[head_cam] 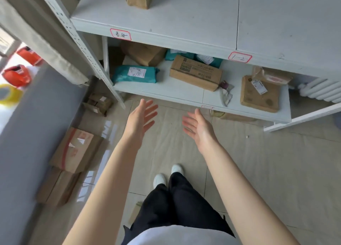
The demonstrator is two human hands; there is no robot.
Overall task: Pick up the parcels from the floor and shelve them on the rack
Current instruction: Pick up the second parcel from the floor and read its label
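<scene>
Far left, cardboard parcels (73, 150) lie stacked on the floor (258, 171) beside a grey wall. Left hand (141, 118) out front, fingers spread, palm inward, holding nothing. Right hand (198, 127) mirrors it, spread and empty, just apart from it. Above them, the white rack (184, 32): a teal bag (135, 74), a long carton (196, 75) and a flat brown parcel (260, 95) rest on its lower shelf.

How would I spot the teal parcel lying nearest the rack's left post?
Find the white rack and its lower shelf. At that shelf's left end, beside the perforated post, lies the teal parcel. It is a soft bag with a white label; its neighbours are brown cardboard boxes.
</scene>
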